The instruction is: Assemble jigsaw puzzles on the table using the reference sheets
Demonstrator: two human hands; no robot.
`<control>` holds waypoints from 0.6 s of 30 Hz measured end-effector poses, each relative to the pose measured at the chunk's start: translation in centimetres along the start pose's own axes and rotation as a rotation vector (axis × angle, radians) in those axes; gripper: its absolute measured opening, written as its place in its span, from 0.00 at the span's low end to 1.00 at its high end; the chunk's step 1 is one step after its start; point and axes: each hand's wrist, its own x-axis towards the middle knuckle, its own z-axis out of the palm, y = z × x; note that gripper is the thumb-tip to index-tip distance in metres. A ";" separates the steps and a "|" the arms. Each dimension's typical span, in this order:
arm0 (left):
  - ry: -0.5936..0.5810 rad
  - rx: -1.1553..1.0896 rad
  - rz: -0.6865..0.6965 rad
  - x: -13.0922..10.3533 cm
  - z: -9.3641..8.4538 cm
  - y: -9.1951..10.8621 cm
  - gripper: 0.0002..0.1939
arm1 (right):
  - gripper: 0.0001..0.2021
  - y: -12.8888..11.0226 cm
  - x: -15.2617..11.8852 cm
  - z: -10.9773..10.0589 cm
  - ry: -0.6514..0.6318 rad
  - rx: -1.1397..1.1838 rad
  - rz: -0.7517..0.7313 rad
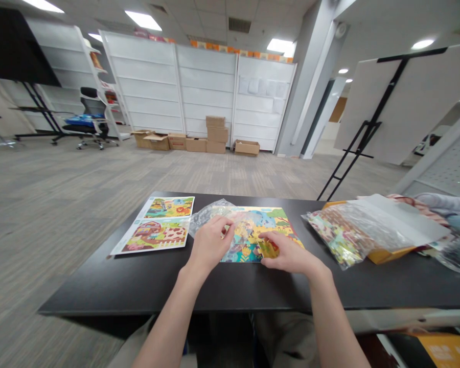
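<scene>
A colourful jigsaw puzzle [262, 219] with a blue animal and yellow ground lies on the dark table in front of me. My right hand [291, 254], low over its right part, pinches a yellow-green puzzle piece [268, 248] between thumb and fingers. Over the puzzle's left side is my left hand [210, 239], its fingers curled in towards the thumb; whatever they hold, if anything, I cannot make out. Crumpled clear plastic [207, 213] lies just behind and left of that hand. Farther left, a printed sheet [159, 223] shows two pictures, a jungle scene above a farm scene.
On the right of the table [138, 286], a plastic-wrapped puzzle [339, 232] rests against a yellow envelope [391, 254], with white paper and folded cloth behind. Cardboard boxes [216, 134] line white shelving across the room. A black-framed easel stand [362, 138] rises beyond the table.
</scene>
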 end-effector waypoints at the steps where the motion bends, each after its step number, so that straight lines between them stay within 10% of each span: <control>1: 0.001 -0.002 -0.001 0.0 0.0 0.0 0.07 | 0.33 0.0 0.0 -0.1 0.005 0.006 -0.001; 12: -0.026 0.001 -0.025 -0.1 -0.1 0.2 0.07 | 0.32 1.5 1.0 0.6 0.066 0.071 0.009; 18: -0.022 0.011 -0.028 0.0 -0.1 0.3 0.07 | 0.16 3.0 2.1 1.1 0.089 0.310 -0.003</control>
